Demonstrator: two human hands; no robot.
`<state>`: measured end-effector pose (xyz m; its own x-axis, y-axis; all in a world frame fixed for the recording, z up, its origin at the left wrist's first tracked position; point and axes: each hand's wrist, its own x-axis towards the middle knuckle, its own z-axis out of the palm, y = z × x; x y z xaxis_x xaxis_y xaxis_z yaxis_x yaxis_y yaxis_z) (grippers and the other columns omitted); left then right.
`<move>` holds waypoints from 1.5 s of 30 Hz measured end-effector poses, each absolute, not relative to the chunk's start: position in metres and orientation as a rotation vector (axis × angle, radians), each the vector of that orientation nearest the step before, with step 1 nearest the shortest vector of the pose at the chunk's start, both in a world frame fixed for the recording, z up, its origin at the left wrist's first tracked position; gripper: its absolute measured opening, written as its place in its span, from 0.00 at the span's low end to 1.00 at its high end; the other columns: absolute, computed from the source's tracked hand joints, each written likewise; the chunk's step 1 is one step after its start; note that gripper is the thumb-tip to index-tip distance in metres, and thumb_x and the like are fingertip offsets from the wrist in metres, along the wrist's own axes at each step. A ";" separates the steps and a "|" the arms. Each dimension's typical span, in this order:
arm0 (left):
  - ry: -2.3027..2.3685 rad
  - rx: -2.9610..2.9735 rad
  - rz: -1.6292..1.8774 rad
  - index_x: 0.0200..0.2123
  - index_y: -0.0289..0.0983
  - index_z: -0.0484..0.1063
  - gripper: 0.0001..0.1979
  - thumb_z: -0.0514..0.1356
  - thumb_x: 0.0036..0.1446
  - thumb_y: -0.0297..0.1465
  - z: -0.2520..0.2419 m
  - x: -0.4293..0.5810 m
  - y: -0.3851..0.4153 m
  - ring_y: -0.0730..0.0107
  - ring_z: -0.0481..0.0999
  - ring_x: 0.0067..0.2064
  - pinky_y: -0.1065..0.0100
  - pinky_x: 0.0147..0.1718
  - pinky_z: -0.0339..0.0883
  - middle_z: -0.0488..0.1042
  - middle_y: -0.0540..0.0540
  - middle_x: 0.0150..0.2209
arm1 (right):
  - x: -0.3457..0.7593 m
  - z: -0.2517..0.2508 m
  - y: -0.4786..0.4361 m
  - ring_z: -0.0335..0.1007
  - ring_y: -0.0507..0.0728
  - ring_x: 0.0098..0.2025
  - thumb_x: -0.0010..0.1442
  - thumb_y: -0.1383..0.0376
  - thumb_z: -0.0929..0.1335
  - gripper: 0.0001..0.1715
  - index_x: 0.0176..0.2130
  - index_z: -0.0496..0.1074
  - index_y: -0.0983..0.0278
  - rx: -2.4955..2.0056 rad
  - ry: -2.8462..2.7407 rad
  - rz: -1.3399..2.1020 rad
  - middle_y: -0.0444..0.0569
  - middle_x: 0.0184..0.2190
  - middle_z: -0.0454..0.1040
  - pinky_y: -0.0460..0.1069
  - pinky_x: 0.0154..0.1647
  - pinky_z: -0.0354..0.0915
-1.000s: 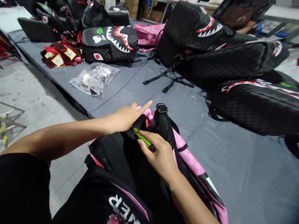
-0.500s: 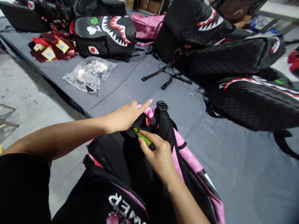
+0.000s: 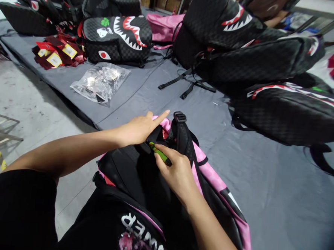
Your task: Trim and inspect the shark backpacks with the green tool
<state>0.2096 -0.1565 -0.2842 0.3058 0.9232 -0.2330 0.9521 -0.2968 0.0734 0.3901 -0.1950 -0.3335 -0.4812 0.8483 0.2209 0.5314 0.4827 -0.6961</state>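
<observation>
A black and pink backpack lies in front of me with its padded black side facing up. My left hand grips the backpack's top end, one finger stretched out past the pink fabric; the other fingers are mostly hidden. In my right hand is a green pen-like tool with a black end. Its tip points at the black fabric just beside my left hand; whether it touches is hidden. Close to both hands, a black shoulder strap with a plastic buckle runs along the backpack.
A grey-covered table spans the scene. Black checked backpacks are piled at the right, with another at the back. A clear bag of small parts and red tags lie left. Another person's arm shows behind the pile.
The view has shifted very slightly. Both hands, the green tool and the backpack stay in nearly the same place.
</observation>
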 end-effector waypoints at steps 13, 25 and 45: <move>1.720 2.365 -0.229 0.72 0.43 0.24 0.46 0.49 0.59 0.19 -0.283 0.209 -0.156 0.61 0.74 0.44 0.63 0.42 0.67 0.64 0.35 0.53 | 0.386 -0.338 -0.192 0.75 0.59 0.55 0.61 0.73 0.63 0.22 0.50 0.78 0.61 -1.052 -2.247 0.775 0.52 0.52 0.78 0.57 0.60 0.70; 1.724 2.371 -0.214 0.72 0.43 0.25 0.46 0.51 0.59 0.21 -0.283 0.208 -0.158 0.62 0.74 0.45 0.65 0.43 0.67 0.65 0.37 0.53 | 0.380 -0.330 -0.197 0.74 0.60 0.56 0.63 0.76 0.60 0.23 0.51 0.77 0.66 -1.025 -2.419 0.568 0.58 0.54 0.76 0.59 0.63 0.66; 1.699 2.457 -0.128 0.72 0.42 0.27 0.44 0.50 0.60 0.20 -0.296 0.202 -0.155 0.63 0.74 0.43 0.66 0.40 0.66 0.65 0.38 0.51 | 0.377 -0.319 -0.199 0.77 0.60 0.51 0.61 0.76 0.65 0.21 0.50 0.77 0.61 -1.261 -2.364 0.630 0.51 0.51 0.79 0.59 0.58 0.68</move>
<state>0.2021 -0.1553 -0.2961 0.3540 0.9222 -0.1557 0.9351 -0.3461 0.0761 0.3769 -0.1989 -0.3186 -0.5212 0.8443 0.1244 0.6705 0.4952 -0.5525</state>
